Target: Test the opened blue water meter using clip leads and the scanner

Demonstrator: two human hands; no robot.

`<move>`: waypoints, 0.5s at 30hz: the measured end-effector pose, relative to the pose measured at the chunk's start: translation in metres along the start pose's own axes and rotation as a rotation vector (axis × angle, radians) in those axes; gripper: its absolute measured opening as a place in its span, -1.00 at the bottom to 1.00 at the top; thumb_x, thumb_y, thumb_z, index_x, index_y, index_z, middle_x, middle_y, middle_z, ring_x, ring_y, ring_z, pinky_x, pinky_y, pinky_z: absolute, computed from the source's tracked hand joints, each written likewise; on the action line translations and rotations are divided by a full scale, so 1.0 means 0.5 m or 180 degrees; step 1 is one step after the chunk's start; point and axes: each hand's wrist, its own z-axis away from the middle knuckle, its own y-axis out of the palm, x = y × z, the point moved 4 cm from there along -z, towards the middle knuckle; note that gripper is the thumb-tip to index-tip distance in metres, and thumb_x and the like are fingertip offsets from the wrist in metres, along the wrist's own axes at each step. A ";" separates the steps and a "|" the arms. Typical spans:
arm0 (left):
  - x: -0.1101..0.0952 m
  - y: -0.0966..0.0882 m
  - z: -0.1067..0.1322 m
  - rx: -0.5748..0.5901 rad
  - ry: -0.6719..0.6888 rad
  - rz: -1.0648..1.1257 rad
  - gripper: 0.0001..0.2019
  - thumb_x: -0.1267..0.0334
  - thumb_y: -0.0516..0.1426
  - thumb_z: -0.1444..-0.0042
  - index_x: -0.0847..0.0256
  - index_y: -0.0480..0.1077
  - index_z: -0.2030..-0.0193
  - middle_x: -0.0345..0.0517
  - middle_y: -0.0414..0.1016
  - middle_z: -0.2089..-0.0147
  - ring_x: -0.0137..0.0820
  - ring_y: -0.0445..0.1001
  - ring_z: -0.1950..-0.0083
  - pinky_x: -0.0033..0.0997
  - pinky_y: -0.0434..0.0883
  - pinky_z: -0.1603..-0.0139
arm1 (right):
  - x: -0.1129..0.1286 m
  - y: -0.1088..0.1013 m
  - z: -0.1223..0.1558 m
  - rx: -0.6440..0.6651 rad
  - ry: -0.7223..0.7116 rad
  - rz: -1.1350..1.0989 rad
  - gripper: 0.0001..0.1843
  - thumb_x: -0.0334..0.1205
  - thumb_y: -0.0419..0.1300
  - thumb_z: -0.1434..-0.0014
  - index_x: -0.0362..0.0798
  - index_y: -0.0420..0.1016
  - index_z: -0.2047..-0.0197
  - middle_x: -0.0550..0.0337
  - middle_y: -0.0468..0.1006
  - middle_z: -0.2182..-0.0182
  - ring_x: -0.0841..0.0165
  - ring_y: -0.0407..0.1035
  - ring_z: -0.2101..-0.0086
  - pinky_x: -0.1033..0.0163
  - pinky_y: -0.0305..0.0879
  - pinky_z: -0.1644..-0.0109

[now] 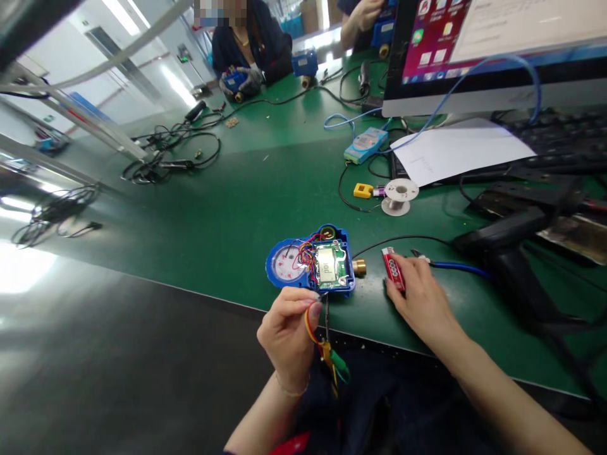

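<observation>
Centrally, left hand pinches coloured wires below the blue meter; right hand grips a red lighter.

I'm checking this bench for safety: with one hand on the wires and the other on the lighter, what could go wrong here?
1. The left hand pinches wires running from the open blue meter at the table edge; a tug might drag it off or strain the connections.
2. The right hand rests on a red lighter close to the exposed circuit board; a flame there could scorch it.
</observation>
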 end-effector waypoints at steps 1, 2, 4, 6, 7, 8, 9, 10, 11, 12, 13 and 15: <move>0.006 -0.001 -0.002 -0.0087 -0.0298 0.0217 -0.90 0.50 0.21 -0.02 0.27 0.38 0.43 -0.21 0.47 0.40 -0.57 0.43 0.36 -0.60 0.40 0.34 | 0.001 0.002 0.002 -0.0058 -0.0069 0.0078 -0.53 -0.18 0.02 -0.17 -0.20 0.26 -0.11 -0.13 0.35 0.10 0.17 0.35 0.19 0.07 0.39 0.17; 0.011 -0.002 -0.003 -0.0162 -0.0578 0.0454 -0.90 0.46 0.21 -0.03 0.27 0.37 0.44 -0.22 0.45 0.42 -0.59 0.42 0.38 -0.64 0.39 0.35 | 0.001 0.004 0.004 -0.0095 -0.0119 0.0156 -0.55 -0.18 0.03 -0.16 -0.21 0.29 -0.09 -0.12 0.36 0.11 0.17 0.35 0.20 0.08 0.39 0.18; 0.018 -0.002 -0.007 -0.0284 -0.1055 0.0945 -0.88 0.40 0.22 -0.03 0.28 0.35 0.47 -0.23 0.41 0.45 -0.60 0.39 0.43 -0.66 0.37 0.38 | 0.001 0.006 0.006 -0.0118 -0.0187 0.0277 -0.57 -0.18 0.05 -0.16 -0.21 0.32 -0.07 -0.11 0.36 0.11 0.18 0.35 0.21 0.11 0.40 0.22; 0.018 -0.002 -0.012 -0.0419 -0.1374 0.1293 -0.84 0.37 0.24 0.00 0.29 0.33 0.50 -0.23 0.39 0.48 -0.60 0.38 0.48 -0.67 0.36 0.43 | 0.002 0.006 0.007 -0.0148 -0.0241 0.0343 -0.57 -0.18 0.05 -0.16 -0.21 0.33 -0.06 -0.11 0.37 0.11 0.18 0.35 0.22 0.12 0.39 0.24; 0.017 -0.001 -0.014 -0.0476 -0.1464 0.1382 -0.83 0.37 0.24 0.02 0.29 0.31 0.51 -0.23 0.38 0.49 -0.60 0.37 0.49 -0.67 0.36 0.45 | 0.002 0.005 0.007 -0.0159 -0.0256 0.0362 -0.58 -0.18 0.05 -0.16 -0.20 0.34 -0.05 -0.11 0.37 0.11 0.18 0.35 0.22 0.13 0.39 0.25; 0.015 -0.001 -0.017 -0.0518 -0.1520 0.1440 -0.81 0.38 0.25 0.03 0.30 0.30 0.53 -0.23 0.38 0.50 -0.60 0.37 0.51 -0.66 0.36 0.46 | 0.002 0.005 0.007 -0.0171 -0.0265 0.0373 -0.59 -0.18 0.05 -0.16 -0.20 0.34 -0.05 -0.11 0.37 0.11 0.18 0.35 0.22 0.12 0.39 0.24; 0.012 0.000 -0.019 -0.0537 -0.1563 0.1472 -0.80 0.38 0.25 0.04 0.30 0.29 0.54 -0.23 0.38 0.51 -0.59 0.37 0.52 -0.66 0.36 0.48 | 0.002 0.004 0.007 -0.0184 -0.0274 0.0380 -0.59 -0.18 0.05 -0.16 -0.20 0.35 -0.04 -0.11 0.37 0.11 0.18 0.35 0.22 0.12 0.39 0.24; 0.011 0.001 -0.020 -0.0545 -0.1602 0.1481 -0.79 0.38 0.25 0.05 0.30 0.28 0.54 -0.23 0.37 0.52 -0.59 0.37 0.52 -0.66 0.36 0.48 | 0.002 0.004 0.007 -0.0190 -0.0278 0.0392 -0.60 -0.19 0.05 -0.16 -0.19 0.36 -0.03 -0.11 0.37 0.11 0.18 0.35 0.22 0.12 0.39 0.25; 0.010 0.002 -0.021 -0.0551 -0.1637 0.1475 -0.79 0.38 0.26 0.05 0.30 0.28 0.54 -0.23 0.37 0.52 -0.59 0.36 0.52 -0.66 0.36 0.48 | 0.003 0.004 0.007 -0.0194 -0.0284 0.0411 -0.60 -0.19 0.05 -0.16 -0.19 0.37 -0.02 -0.11 0.37 0.11 0.18 0.35 0.23 0.12 0.39 0.25; 0.009 0.002 -0.022 -0.0555 -0.1669 0.1463 -0.79 0.38 0.26 0.06 0.30 0.28 0.54 -0.23 0.37 0.52 -0.59 0.36 0.53 -0.66 0.36 0.49 | 0.003 0.005 0.007 -0.0199 -0.0303 0.0432 -0.60 -0.18 0.05 -0.16 -0.20 0.37 -0.02 -0.11 0.38 0.12 0.18 0.35 0.23 0.11 0.39 0.25; 0.009 0.002 -0.022 -0.0562 -0.1696 0.1454 -0.78 0.37 0.27 0.07 0.30 0.28 0.54 -0.24 0.36 0.53 -0.59 0.36 0.53 -0.66 0.36 0.49 | 0.004 0.005 0.007 -0.0211 -0.0326 0.0450 -0.60 -0.18 0.06 -0.16 -0.21 0.37 -0.02 -0.11 0.38 0.12 0.18 0.35 0.23 0.12 0.39 0.26; 0.011 0.001 -0.022 -0.0587 -0.1730 0.1451 -0.77 0.35 0.28 0.08 0.30 0.28 0.55 -0.24 0.36 0.53 -0.59 0.36 0.53 -0.66 0.36 0.49 | 0.005 0.004 0.008 -0.0233 -0.0362 0.0467 -0.60 -0.19 0.06 -0.15 -0.22 0.38 -0.01 -0.11 0.38 0.13 0.18 0.35 0.23 0.12 0.39 0.26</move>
